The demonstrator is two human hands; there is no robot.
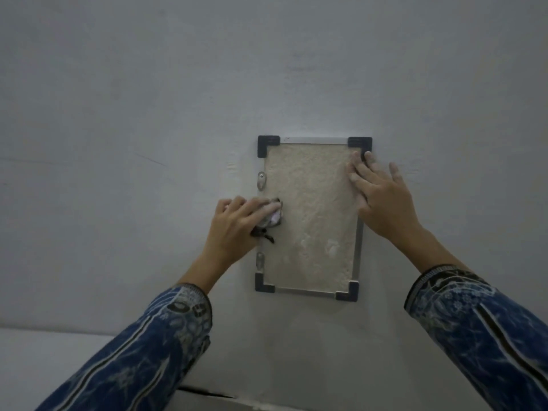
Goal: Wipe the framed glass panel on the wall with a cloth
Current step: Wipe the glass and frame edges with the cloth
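Note:
A framed glass panel (311,221) hangs on the pale wall, tall and narrow, with a thin metal frame, black corner pieces and a beige textured backing. My left hand (237,221) presses a small crumpled cloth (271,216) against the panel's left edge, about halfway up. Dark threads hang from the cloth below the fingers. My right hand (382,197) lies flat with fingers spread on the panel's upper right edge, partly on the wall. A few pale smudges show on the lower glass.
Two small metal clips (261,180) fix the panel's left side to the wall. The plain grey-white wall (148,114) fills the view. A white ledge (44,357) runs along the bottom left. Blue patterned sleeves cover both forearms.

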